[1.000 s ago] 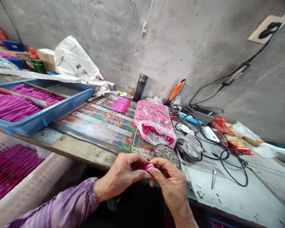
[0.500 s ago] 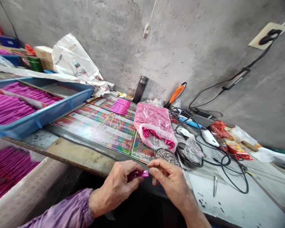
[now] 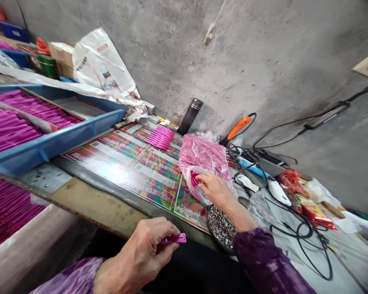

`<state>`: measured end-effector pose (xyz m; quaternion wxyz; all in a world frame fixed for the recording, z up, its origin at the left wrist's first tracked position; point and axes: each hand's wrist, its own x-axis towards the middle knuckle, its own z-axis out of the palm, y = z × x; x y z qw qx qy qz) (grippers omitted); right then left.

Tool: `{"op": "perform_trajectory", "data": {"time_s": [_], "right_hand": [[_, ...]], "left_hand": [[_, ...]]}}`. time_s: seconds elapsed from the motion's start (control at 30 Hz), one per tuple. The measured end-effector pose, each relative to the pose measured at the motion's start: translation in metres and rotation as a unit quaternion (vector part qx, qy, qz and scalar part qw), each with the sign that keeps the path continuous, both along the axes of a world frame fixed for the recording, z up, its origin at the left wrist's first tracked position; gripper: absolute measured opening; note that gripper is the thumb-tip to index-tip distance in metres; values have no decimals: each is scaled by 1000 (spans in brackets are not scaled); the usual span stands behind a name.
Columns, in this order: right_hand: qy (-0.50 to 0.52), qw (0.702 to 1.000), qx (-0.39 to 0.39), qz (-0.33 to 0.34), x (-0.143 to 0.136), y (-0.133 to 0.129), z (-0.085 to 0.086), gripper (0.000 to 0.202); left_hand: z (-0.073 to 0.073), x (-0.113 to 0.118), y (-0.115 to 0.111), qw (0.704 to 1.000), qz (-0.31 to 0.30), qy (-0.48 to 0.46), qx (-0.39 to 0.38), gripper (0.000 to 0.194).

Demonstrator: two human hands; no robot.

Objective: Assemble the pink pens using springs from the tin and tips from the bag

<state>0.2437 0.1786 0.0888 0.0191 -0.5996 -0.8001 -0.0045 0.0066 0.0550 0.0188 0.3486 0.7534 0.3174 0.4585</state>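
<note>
My left hand (image 3: 144, 255) is closed in a pinch on a slim magenta plastic piece (image 3: 180, 238). The piece's end, with small holes, juts out past my thumb and forefinger. At the mouth of a clear plastic bag (image 3: 199, 153) full of small shiny pink parts (image 3: 194, 178) is my right hand (image 3: 216, 190). Its fingers are bent and drawn together among those parts, and what lies between the tips cannot be made out. Below my right wrist stands a round bowl of small silvery metal parts (image 3: 221, 224).
Several magenta pieces (image 3: 160, 137) lie in a row on a printed sheet (image 3: 131, 163). A blue divided tray (image 3: 88, 126) of similar pieces stands left. Behind are a dark flask (image 3: 190, 116) and an orange-handled tool (image 3: 238, 127). Tangled black cables (image 3: 309, 234) spread right.
My right hand has moved from beside the magenta piece up and away to the bag's mouth. My left hand keeps the piece, slightly lower. The view has tilted.
</note>
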Motion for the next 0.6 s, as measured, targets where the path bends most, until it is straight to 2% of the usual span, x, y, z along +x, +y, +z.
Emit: {"op": "perform_trajectory", "data": {"time_s": [0.2, 0.33, 0.57, 0.6], "right_hand": [[-74, 997, -12, -20, -4, 10, -12, 24], [-91, 995, -17, -41, -5, 14, -16, 14], [-18, 998, -2, -64, 2, 11, -17, 5], [3, 998, 6, -66, 3, 8, -14, 10]], "left_hand": [[-3, -3, 1, 1000, -3, 0, -9, 14], [-6, -2, 1, 1000, -7, -1, -12, 14], [-1, -6, -3, 1000, -2, 7, -20, 12], [1, -7, -4, 1000, -5, 7, -21, 12]]}}
